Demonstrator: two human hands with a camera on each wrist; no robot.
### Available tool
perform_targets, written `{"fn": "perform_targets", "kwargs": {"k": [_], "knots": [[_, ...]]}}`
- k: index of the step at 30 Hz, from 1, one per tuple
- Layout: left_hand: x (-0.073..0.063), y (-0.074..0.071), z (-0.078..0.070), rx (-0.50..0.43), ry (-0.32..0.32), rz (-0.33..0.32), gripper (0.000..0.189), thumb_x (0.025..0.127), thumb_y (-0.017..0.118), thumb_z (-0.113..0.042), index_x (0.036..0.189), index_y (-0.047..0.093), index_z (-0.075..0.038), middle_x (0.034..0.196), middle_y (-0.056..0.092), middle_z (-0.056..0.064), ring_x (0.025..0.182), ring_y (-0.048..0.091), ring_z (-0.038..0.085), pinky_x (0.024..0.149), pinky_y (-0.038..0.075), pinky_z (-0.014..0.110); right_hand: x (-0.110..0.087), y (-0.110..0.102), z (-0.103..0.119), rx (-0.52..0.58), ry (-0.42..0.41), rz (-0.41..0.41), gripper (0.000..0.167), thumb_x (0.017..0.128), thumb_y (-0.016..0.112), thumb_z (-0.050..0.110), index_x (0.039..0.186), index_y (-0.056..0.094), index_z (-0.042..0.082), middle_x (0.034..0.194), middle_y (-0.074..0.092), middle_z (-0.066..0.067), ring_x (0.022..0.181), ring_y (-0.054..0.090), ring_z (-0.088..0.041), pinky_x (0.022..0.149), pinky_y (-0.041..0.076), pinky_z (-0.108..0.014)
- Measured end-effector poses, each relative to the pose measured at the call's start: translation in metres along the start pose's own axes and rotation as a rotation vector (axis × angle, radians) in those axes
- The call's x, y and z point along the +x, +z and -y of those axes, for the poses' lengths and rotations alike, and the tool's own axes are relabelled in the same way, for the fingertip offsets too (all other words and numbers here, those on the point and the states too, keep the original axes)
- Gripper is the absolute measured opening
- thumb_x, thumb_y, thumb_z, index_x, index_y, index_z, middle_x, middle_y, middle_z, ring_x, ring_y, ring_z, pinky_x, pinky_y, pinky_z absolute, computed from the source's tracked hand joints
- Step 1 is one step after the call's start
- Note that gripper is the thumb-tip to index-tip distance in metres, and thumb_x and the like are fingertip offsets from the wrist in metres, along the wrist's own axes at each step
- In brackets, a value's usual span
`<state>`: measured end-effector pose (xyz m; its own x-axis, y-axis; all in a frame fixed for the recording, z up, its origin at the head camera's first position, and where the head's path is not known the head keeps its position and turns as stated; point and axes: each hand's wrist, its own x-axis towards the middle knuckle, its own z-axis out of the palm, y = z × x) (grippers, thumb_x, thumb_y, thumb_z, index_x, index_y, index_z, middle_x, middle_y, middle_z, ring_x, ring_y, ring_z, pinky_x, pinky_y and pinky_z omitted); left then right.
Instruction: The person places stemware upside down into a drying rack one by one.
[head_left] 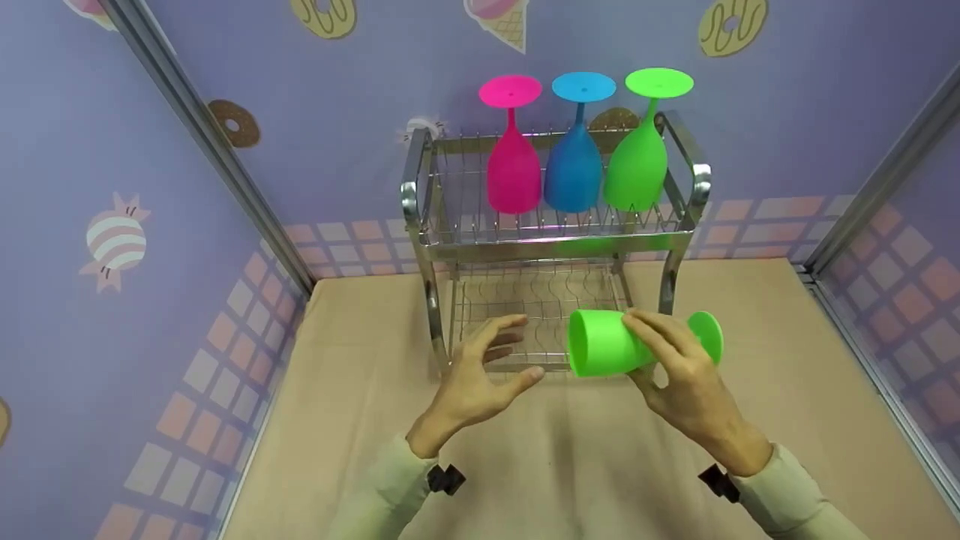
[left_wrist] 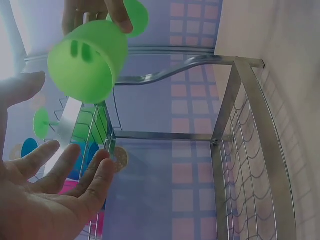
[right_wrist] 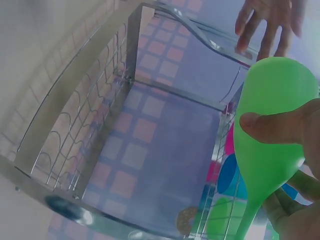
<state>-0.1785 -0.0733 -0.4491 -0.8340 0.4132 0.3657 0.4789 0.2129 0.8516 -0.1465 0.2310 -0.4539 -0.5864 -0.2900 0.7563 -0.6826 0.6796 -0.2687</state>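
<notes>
My right hand [head_left: 690, 379] grips a bright green plastic wine glass [head_left: 609, 343], tipped on its side with its mouth to the left and its foot to the right. In the right wrist view the thumb [right_wrist: 272, 127] lies across the green bowl [right_wrist: 275, 90]. Facing that mouth, my left hand [head_left: 472, 379] holds nothing, its fingers spread and slightly bent, apart from the glass. Both hands are in front of a two-tier metal dish rack [head_left: 555, 249]. Upside down on its top tier stand a pink wine glass [head_left: 514, 176], a blue one [head_left: 574, 174] and another green one [head_left: 637, 171].
The rack's lower wire tier [head_left: 517, 300] lies just behind the hands. Beige cloth [head_left: 360, 420] covers the table. Patterned purple panels [head_left: 337, 127] enclose the back and sides, with metal posts [head_left: 232, 150] at the corners.
</notes>
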Motion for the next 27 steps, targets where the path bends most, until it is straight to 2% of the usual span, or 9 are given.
{"fn": "perform_targets", "kwargs": {"k": [4, 9, 20, 27], "knots": [[0.003, 0.008, -0.003, -0.004, -0.004, 0.019, 0.070, 0.091, 0.086, -0.030, 0.151, 0.055, -0.012, 0.150, 0.060, 0.005, 0.132, 0.065, 0.026, 0.112, 0.057, 0.039, 0.001, 0.007, 0.007, -0.024, -0.024, 0.026, 0.100, 0.055, 0.096, -0.021, 0.146, 0.063, 0.003, 0.142, 0.063, -0.019, 0.127, 0.061, -0.039, 0.124, 0.032, -0.013], [0.006, 0.017, -0.005, -0.006, 0.014, 0.056, 0.073, 0.091, 0.086, -0.033, 0.153, 0.053, -0.013, 0.151, 0.059, 0.004, 0.131, 0.066, 0.029, 0.108, 0.058, 0.035, 0.003, 0.013, 0.012, -0.027, -0.049, 0.041, 0.097, 0.057, 0.097, -0.019, 0.145, 0.063, 0.004, 0.143, 0.064, -0.017, 0.127, 0.061, -0.036, 0.122, 0.037, -0.015], [0.006, 0.021, -0.003, -0.056, 0.012, 0.074, 0.076, 0.090, 0.088, -0.030, 0.155, 0.052, -0.016, 0.149, 0.057, 0.005, 0.128, 0.067, 0.025, 0.103, 0.062, 0.039, 0.001, 0.015, 0.016, -0.027, -0.063, 0.057, 0.096, 0.058, 0.097, -0.018, 0.146, 0.063, 0.004, 0.144, 0.064, -0.015, 0.130, 0.061, -0.035, 0.122, 0.040, -0.018], [0.007, 0.021, -0.003, -0.104, 0.031, 0.053, 0.068, 0.087, 0.088, -0.028, 0.146, 0.058, -0.016, 0.137, 0.061, 0.007, 0.118, 0.072, 0.025, 0.096, 0.065, 0.045, 0.000, 0.015, 0.019, -0.007, -0.068, 0.066, 0.095, 0.061, 0.095, -0.020, 0.147, 0.062, 0.002, 0.145, 0.063, -0.017, 0.130, 0.059, -0.036, 0.124, 0.036, -0.017]]}}
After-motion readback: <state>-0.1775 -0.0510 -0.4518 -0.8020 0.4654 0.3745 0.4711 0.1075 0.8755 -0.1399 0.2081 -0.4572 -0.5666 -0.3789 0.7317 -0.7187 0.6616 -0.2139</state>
